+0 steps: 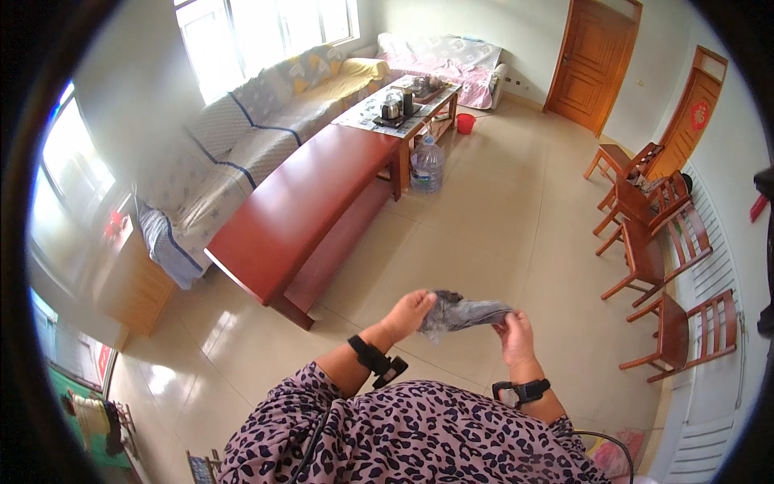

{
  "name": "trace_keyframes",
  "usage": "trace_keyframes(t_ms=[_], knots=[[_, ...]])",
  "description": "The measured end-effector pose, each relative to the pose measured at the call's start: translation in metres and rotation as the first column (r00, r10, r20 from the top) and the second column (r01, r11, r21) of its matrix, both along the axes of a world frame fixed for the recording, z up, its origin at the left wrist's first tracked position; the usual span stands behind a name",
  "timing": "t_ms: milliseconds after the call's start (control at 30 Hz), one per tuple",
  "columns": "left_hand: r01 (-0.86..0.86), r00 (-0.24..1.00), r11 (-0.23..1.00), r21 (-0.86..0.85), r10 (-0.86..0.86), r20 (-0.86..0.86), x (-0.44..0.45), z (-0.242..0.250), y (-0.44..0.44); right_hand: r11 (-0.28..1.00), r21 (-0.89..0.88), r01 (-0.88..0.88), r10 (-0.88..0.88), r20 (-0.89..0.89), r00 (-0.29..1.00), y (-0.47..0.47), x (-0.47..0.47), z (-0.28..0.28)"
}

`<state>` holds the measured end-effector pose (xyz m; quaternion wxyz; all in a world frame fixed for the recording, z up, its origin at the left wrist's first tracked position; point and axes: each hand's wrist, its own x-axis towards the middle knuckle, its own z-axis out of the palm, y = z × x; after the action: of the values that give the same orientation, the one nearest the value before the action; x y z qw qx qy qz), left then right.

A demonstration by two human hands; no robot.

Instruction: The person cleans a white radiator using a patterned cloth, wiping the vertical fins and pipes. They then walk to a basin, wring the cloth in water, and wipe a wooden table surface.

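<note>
My left hand (413, 313) pinches one end of a crumpled grey piece of thin material (468, 314); I cannot tell whether it is cloth or a plastic bag. Its other end is held between the thumb and fingers of my right hand (517, 340). The grey piece is stretched between both hands in front of my body, above the tiled floor. A darker patch shows along its top near the left hand, and a thin, see-through-looking corner hangs below.
A long red-brown wooden table (314, 193) stands ahead, joined by a coffee table with a kettle (390, 107). Beside them are a large water bottle (427, 166) and a red bucket (465, 123). A covered sofa (236, 139) lines the left; several wooden chairs (644, 251) line the right.
</note>
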<state>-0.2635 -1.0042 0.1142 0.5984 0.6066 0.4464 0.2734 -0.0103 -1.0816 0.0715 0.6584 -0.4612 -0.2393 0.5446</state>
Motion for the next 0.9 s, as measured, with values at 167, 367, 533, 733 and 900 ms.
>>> trace_keyframes(t_ms=[167, 367, 533, 733, 900], knots=[[-0.202, 0.857, 0.949, -0.243, 0.291, 0.426, 0.055, 0.0, 0.057, 0.989, 0.087, 0.117, -0.109, -0.088, 0.99, 0.035, 0.095, 0.016], [-0.168, 0.907, 0.966, -0.199, 0.23, 0.353, 0.083, -0.003, 0.11, 0.986, 0.143, 0.085, -0.07, -0.107, 0.992, 0.062, 0.155, 0.001], [0.098, 0.984, 0.995, -0.005, -0.096, 0.152, 0.108, 0.001, 0.182, 0.981, 0.188, -0.041, 0.083, -0.221, 0.972, 0.096, 0.202, 0.02], [0.465, 0.882, 0.834, 0.296, -0.41, -0.231, 0.163, 0.018, 0.276, 0.967, -0.193, -0.165, 0.201, 0.185, 0.962, 0.197, 0.193, 0.037], [0.593, 0.805, 0.748, 0.299, -0.561, -0.194, 0.198, 0.051, 0.375, 0.911, -0.34, -0.233, 0.386, 0.506, 0.771, 0.297, 0.196, 0.038]])
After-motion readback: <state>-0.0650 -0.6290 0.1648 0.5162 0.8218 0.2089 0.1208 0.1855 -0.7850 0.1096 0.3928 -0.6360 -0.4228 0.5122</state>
